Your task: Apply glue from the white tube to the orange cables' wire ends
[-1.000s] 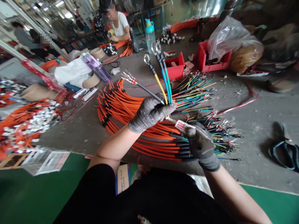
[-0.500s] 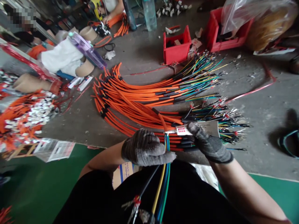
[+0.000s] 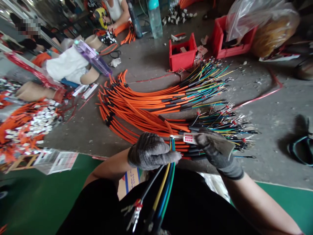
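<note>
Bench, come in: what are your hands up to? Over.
Left hand gripping coloured wires. Right hand holding labelled tool, tip at wires. Orange cables lie close behind.

A purple bottle (image 3: 94, 58) lies beside a white cloth (image 3: 64, 65). A clear plastic bag (image 3: 275, 24) (rather crumpled) overhangs a red bin (image 3: 232, 51).

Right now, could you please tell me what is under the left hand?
Yellow, blue and green wires pass under the fingers of the left hand, showing on both sides; the stretch beneath is covered. Orange cables run behind the hand; what its palm hides cannot be seen.
</note>
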{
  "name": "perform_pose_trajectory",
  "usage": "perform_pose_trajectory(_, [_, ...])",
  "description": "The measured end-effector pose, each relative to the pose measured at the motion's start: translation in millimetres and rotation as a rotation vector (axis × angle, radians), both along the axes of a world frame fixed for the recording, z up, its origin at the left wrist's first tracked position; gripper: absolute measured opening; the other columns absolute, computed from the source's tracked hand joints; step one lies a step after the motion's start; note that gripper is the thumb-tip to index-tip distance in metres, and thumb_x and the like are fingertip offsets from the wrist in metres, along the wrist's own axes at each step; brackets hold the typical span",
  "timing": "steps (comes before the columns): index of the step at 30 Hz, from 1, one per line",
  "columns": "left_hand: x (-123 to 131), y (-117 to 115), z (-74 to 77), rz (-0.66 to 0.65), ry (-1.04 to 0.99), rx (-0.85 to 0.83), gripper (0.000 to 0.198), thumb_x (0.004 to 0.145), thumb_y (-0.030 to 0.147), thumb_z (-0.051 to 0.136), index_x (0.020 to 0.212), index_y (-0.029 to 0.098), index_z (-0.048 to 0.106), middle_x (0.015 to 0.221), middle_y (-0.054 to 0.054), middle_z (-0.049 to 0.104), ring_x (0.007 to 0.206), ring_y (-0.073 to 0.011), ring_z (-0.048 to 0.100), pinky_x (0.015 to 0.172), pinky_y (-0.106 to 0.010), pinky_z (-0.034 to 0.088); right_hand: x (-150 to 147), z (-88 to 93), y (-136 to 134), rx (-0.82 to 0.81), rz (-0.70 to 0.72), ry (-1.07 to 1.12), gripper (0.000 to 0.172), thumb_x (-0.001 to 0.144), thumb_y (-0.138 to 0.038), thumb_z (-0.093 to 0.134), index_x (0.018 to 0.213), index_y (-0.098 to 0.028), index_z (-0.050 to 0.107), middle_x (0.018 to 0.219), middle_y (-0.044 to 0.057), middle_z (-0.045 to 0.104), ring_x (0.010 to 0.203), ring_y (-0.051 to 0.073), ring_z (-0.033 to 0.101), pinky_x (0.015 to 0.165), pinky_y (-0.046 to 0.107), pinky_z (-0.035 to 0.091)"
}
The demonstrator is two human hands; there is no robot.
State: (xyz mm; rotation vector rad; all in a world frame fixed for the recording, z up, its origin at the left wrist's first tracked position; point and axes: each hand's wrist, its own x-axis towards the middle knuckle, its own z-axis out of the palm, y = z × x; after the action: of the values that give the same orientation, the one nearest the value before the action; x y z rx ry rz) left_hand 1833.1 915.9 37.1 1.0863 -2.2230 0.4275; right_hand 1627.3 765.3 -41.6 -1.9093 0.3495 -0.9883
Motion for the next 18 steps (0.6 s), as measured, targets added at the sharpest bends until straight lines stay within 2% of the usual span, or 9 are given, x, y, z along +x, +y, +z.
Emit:
perform_pose_trajectory(3, [-2.3,-7.0,3.1,-0.002,0.163,0.110,0.014,0.100,0.026,0.066,0.109,0.016,0.072,0.074,0.000,0.073,0.062,-0.0123,0.065,0.061,-0.027,0.049,0.3,1.2,3.5,-0.499,-0.104,-0.012,0.026,0.099,-0.026,0.059,0.082,-0.024,0.078,0.075,0.005,0.075,0.070,0.020,0.070,0.064,0.031,0.057])
perform_pose_trajectory(4, [-3.7,-10.6,5.1,0.014,0.208,0.152,0.015,0.100,0.025,0.066,0.111,0.017,0.072,0.078,-0.002,0.074,0.064,-0.0124,0.066,0.063,-0.026,0.051,0.9,1.6,4.7,-0.588,-0.163,0.009,0.025,0.097,-0.027,0.063,0.076,-0.023,0.077,0.075,0.006,0.074,0.069,0.020,0.068,0.062,0.031,0.055])
perform_pose_trajectory(6, [-6.5,-20.9,10.7,0.050,0.273,0.222,0.015,0.099,0.023,0.067,0.112,0.019,0.073,0.086,-0.003,0.076,0.072,-0.0134,0.070,0.069,-0.025,0.055,2.5,4.3,4.3,-0.617,-0.244,0.058,0.021,0.094,-0.030,0.067,0.078,-0.023,0.078,0.091,0.010,0.078,0.079,0.023,0.071,0.066,0.035,0.057])
perform_pose_trajectory(8, [-7.1,-35.5,17.5,0.017,0.317,0.256,0.018,0.102,0.026,0.064,0.116,0.019,0.073,0.097,-0.006,0.077,0.085,-0.0150,0.074,0.078,-0.026,0.059,4.3,10.6,-1.4,-0.519,-0.164,0.057,0.019,0.095,-0.034,0.065,0.090,-0.025,0.082,0.111,0.011,0.078,0.097,0.028,0.073,0.081,0.041,0.060])
perform_pose_trajectory(9, [-5.6,-43.8,20.7,-0.015,0.333,0.268,0.022,0.104,0.028,0.060,0.119,0.019,0.073,0.103,-0.008,0.078,0.093,-0.0160,0.075,0.084,-0.027,0.060,5.1,14.9,-6.2,-0.454,-0.071,0.044,0.022,0.098,-0.034,0.062,0.094,-0.026,0.082,0.113,0.011,0.078,0.100,0.029,0.073,0.088,0.044,0.060])
perform_pose_trajectory(11, [2.4,-60.4,23.5,-0.039,0.380,0.276,0.030,0.108,0.032,0.051,0.125,0.018,0.072,0.113,-0.010,0.078,0.105,-0.0169,0.075,0.094,-0.029,0.060,6.4,23.7,-18.1,-0.317,0.117,0.040,0.030,0.103,-0.036,0.055,0.094,-0.028,0.082,0.099,0.007,0.079,0.091,0.026,0.075,0.090,0.045,0.060])
perform_pose_trajectory(13, [17.9,-74.2,17.6,0.040,0.414,0.287,0.035,0.110,0.034,0.046,0.128,0.017,0.071,0.120,-0.011,0.078,0.110,-0.0173,0.074,0.100,-0.029,0.059,7.0,29.4,-29.9,-0.123,0.148,0.034,0.032,0.104,-0.040,0.055,0.090,-0.028,0.081,0.084,0.003,0.078,0.078,0.024,0.074,0.083,0.042,0.061])
perform_pose_trajectory(15, [39.1,-83.2,-0.2,0.173,0.416,0.313,0.037,0.109,0.037,0.048,0.130,0.015,0.069,0.123,-0.013,0.077,0.112,-0.0188,0.074,0.103,-0.032,0.058,7.9,30.0,-39.1,0.148,0.023,-0.061,0.027,0.100,-0.046,0.062,0.089,-0.029,0.080,0.084,0.001,0.078,0.079,0.024,0.074,0.078,0.041,0.061])
perform_pose_trajectory(18, [70.8,-87.8,-44.4,0.308,0.278,0.420,0.043,0.101,0.043,0.063,0.129,0.011,0.067,0.125,-0.018,0.075,0.118,-0.0261,0.072,0.105,-0.041,0.057,12.4,26.3,-46.1,0.400,-0.112,-0.262,0.029,0.097,-0.056,0.062,0.092,-0.032,0.076,0.087,0.001,0.077,0.084,0.024,0.073,0.080,0.042,0.062])
